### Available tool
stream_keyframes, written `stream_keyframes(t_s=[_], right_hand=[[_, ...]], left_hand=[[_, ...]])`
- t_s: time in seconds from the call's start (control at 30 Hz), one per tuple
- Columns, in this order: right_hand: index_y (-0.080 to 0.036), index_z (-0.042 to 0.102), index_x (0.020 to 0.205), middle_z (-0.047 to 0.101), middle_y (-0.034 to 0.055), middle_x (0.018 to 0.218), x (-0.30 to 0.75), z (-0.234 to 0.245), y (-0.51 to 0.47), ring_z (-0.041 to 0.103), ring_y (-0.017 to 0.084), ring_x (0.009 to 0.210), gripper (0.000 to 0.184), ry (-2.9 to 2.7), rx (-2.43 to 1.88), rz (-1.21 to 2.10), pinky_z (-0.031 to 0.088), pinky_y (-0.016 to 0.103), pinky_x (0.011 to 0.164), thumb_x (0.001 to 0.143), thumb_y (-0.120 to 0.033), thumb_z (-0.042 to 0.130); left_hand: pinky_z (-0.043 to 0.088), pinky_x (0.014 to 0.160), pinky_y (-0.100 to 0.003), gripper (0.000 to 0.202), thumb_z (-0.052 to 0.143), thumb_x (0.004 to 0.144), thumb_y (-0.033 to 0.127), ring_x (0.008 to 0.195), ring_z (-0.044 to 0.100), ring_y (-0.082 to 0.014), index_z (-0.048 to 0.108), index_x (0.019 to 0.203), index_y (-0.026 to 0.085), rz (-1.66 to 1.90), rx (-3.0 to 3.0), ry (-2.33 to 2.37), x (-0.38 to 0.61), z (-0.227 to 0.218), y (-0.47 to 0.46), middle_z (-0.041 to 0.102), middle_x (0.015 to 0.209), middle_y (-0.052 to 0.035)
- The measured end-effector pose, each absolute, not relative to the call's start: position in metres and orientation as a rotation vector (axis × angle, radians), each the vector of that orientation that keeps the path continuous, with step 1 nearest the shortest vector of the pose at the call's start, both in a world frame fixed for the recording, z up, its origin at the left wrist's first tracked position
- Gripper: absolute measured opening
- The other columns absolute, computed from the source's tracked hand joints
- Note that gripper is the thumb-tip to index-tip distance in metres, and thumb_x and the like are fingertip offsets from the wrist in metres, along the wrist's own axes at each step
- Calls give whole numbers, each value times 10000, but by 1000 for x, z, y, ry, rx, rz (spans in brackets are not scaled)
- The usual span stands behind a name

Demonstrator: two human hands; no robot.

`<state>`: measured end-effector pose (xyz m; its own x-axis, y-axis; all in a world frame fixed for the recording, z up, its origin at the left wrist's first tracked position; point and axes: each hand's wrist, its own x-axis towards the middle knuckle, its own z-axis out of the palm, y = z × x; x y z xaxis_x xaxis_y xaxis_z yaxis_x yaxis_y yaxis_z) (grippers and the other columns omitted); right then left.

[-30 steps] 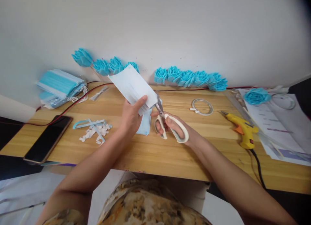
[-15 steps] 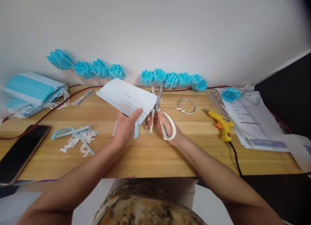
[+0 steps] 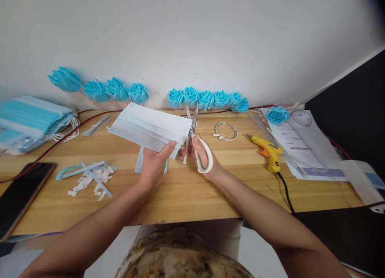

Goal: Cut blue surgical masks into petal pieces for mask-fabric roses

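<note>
My left hand [image 3: 155,166] pinches the right end of a pale blue pleated face mask [image 3: 150,127], held flat above the wooden desk [image 3: 186,190]. My right hand [image 3: 200,156] grips white-handled scissors [image 3: 195,144] with the blades apart and pointing up at the mask's right edge. A strip of mask material [image 3: 140,160] hangs or lies just under the mask by my left hand.
Blue mask flowers [image 3: 207,98] line the wall, with more flowers [image 3: 99,87] to the left. A stack of masks [image 3: 30,119], a phone [image 3: 21,194] and cut scraps [image 3: 88,177] lie left. A tape roll [image 3: 225,130], yellow glue gun [image 3: 269,152] and papers [image 3: 303,144] lie right.
The mask has swung from tilted upright to nearly flat. The scissors have turned blades-up and opened at its right edge. My view has shifted to the right.
</note>
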<state>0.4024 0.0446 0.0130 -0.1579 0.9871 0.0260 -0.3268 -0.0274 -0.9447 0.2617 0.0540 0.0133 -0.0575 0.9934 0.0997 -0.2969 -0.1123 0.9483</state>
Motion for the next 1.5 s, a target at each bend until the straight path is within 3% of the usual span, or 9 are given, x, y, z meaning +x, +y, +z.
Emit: stream_keyframes(t_s=[0.23, 0.4, 0.57, 0.87, 1.07, 1.33, 1.5], right_hand=[[-223, 551, 832, 577, -9, 714, 401, 19, 41, 562, 143, 618, 632, -1120, -943, 1379, 496, 305, 597, 824, -850, 631], [-224, 546, 830, 570, -8, 711, 401, 23, 39, 563, 143, 603, 634, -1158, -991, 1329, 480, 299, 560, 838, -856, 601], [-226, 543, 808, 567, -10, 695, 401, 21, 38, 555, 137, 585, 635, -1153, -994, 1302, 476, 299, 550, 848, -859, 578], [-224, 546, 839, 559, -18, 702, 400, 17, 38, 553, 137, 596, 584, -1205, -927, 1325, 466, 298, 547, 860, -800, 643], [-228, 550, 988, 562, -29, 699, 399, 9, 38, 536, 139, 570, 585, -1335, -955, 1356, 442, 300, 531, 869, -794, 638], [-173, 604, 1277, 613, 10, 836, 409, 7, 45, 570, 140, 656, 811, -1461, -955, 1512, 460, 302, 606, 817, -840, 652], [-149, 601, 1352, 623, 30, 871, 414, 11, 47, 569, 142, 685, 884, -1510, -973, 1580, 451, 294, 607, 811, -846, 654]], left_hand=[[642, 880, -379, 169, 872, 778, 304, 882, 751, -253, 752, 811, 191, 1454, 1015, 1005, 261, 13, 54, 762, 827, -50], [646, 916, -410, 193, 879, 774, 316, 1062, 744, -307, 755, 863, 197, 1464, 1002, 991, 259, 11, 54, 774, 889, -65], [650, 893, -402, 221, 901, 745, 294, 1078, 740, -316, 755, 880, 200, 1467, 996, 1005, 259, 14, 53, 775, 919, -63], [626, 915, -432, 361, 890, 763, 467, 1102, 736, -331, 729, 940, 197, 1449, 978, 907, 255, 21, 58, 776, 917, -78], [567, 1008, -434, 576, 926, 702, 416, 1180, 709, -334, 685, 1169, 181, 1471, 858, 835, 248, 24, 74, 778, 1084, -110], [602, 916, -400, 603, 922, 638, 295, 1061, 745, -316, 679, 1178, 177, 1513, 836, 873, 234, 29, 87, 787, 994, -70], [599, 964, -433, 568, 897, 666, 290, 1111, 737, -327, 658, 1173, 195, 1476, 902, 851, 227, 27, 94, 783, 1043, -84]])
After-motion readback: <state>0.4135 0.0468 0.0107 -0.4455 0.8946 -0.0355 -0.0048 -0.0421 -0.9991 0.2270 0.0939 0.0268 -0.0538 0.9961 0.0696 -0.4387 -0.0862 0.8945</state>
